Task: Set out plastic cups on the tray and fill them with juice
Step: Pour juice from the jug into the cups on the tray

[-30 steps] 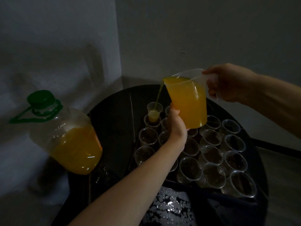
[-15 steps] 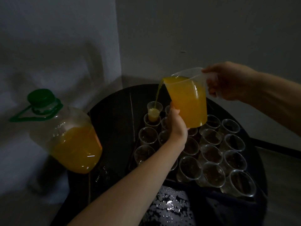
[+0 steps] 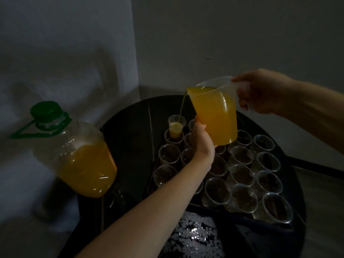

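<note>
Juice (image 3: pixel 175 131) has risen in the far cup (image 3: pixel 176 120); my right hand (image 3: pixel 264 92) grips the jug (image 3: pixel 214 116), left hand (image 3: pixel 203 144) cups its base; dark round table (image 3: pixel 130 131), grey walls (image 3: pixel 223 34)

Round dark table (image 3: pixel 130 136) with tray (image 3: pixel 204 207), juice bottle (image 3: pixel 81 161)

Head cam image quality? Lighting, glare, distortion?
Head view: dim, underexposed; clear cups nearly vanish against the black table; only juice in the jug and bottle reads well. Wide-angle distortion leans the bottle at the left edge. Small glare speckles on the shiny fabric at bottom centre.
</note>
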A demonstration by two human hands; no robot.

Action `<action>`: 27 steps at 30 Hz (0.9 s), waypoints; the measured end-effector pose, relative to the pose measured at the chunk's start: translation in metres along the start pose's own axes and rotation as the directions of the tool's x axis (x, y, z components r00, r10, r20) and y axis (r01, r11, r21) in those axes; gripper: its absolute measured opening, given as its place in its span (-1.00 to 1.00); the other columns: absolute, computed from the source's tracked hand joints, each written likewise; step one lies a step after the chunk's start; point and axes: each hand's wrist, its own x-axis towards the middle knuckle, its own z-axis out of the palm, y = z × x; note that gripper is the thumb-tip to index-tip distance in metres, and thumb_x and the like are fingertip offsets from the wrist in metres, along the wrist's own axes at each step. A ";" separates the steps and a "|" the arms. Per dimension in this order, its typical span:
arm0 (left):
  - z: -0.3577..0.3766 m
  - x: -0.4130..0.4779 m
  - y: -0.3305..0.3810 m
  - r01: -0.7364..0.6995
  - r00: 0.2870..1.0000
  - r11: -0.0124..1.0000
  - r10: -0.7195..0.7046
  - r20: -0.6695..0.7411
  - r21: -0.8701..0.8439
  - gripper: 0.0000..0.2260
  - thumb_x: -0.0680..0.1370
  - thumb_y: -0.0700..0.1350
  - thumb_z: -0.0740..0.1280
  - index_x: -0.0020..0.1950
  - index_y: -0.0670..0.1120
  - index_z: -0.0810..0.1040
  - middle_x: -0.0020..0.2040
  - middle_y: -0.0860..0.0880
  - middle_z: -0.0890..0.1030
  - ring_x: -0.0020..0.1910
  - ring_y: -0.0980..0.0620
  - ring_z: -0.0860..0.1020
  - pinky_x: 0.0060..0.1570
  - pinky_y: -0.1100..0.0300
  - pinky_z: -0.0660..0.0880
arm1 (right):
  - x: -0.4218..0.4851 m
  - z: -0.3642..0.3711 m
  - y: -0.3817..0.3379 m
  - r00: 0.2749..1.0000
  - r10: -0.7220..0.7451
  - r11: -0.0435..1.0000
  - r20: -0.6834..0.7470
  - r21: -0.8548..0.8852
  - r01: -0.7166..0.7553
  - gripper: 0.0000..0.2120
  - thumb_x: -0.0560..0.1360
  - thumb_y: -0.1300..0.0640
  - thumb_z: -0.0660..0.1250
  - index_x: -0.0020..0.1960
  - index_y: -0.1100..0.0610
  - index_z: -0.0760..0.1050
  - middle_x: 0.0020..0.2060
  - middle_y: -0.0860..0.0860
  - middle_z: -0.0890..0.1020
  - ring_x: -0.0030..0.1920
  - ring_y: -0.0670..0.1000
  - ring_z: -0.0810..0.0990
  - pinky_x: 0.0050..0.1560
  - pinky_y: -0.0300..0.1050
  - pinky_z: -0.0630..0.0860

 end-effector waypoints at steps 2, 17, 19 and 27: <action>0.000 0.001 0.000 0.008 1.000 1.000 -0.008 0.000 -0.004 -0.64 0.70 -0.03 0.04 0.50 0.13 0.30 0.36 -0.10 0.44 0.19 -0.04 0.49 0.28 -0.21 0.48 | 0.000 0.000 0.000 1.000 0.002 1.000 -0.004 0.003 -0.002 -0.84 0.59 0.04 0.30 0.12 0.08 0.49 -0.47 -0.06 0.47 -0.42 -0.12 0.41 -0.27 -0.24 0.36; -0.004 0.002 -0.005 0.035 0.998 0.999 -0.035 -0.045 0.002 -0.66 0.69 -0.01 0.05 0.47 0.11 0.32 0.36 -0.12 0.45 0.26 -0.11 0.48 0.30 -0.26 0.47 | -0.002 0.007 0.001 1.000 0.005 1.000 -0.001 -0.031 -0.005 -0.90 0.60 0.05 0.28 0.03 0.08 0.48 -0.48 -0.07 0.44 -0.42 -0.13 0.39 -0.26 -0.23 0.34; -0.004 0.002 -0.005 0.037 0.998 0.999 -0.037 -0.047 0.003 -0.66 0.69 0.00 0.06 0.47 0.12 0.32 0.36 -0.12 0.45 0.26 -0.11 0.48 0.30 -0.26 0.47 | -0.002 0.008 0.000 1.000 0.011 1.000 -0.004 -0.027 -0.011 -0.90 0.60 0.05 0.28 -0.02 0.08 0.47 -0.47 -0.06 0.44 -0.42 -0.12 0.39 -0.26 -0.23 0.34; -0.006 0.001 -0.004 0.050 0.998 0.998 -0.051 -0.040 -0.022 -0.64 0.70 0.00 0.05 0.50 0.11 0.30 0.38 -0.13 0.44 0.29 -0.14 0.47 0.31 -0.26 0.45 | -0.005 0.009 -0.002 1.000 0.007 0.998 0.004 -0.066 -0.007 -0.88 0.61 0.03 0.26 0.05 0.07 0.48 -0.47 -0.06 0.44 -0.40 -0.11 0.39 -0.24 -0.21 0.34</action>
